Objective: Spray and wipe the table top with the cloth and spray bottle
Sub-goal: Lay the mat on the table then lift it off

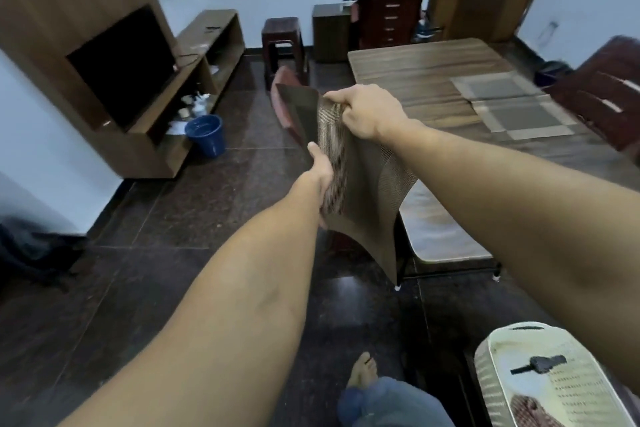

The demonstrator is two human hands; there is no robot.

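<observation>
A brown woven placemat [353, 184] hangs in the air over the floor, left of the wooden table [408, 69]. My right hand [363, 113] grips its top edge with curled fingers. My left hand [320, 166] pinches its left edge lower down. Two grey placemats [519, 114] lie on the table top at the right. No cloth or spray bottle can be made out with certainty; a dark spray-like object [540, 365] lies in the white basket [485, 374] at bottom right.
A bench with a pale cushion [436, 229] stands along the table's near side. A dark red chair [602, 97] sits at the table's right, a red stool [282, 42] behind. A blue bucket [205, 135] stands by the TV cabinet [114, 80]. My foot [362, 371] is on the dark tiled floor.
</observation>
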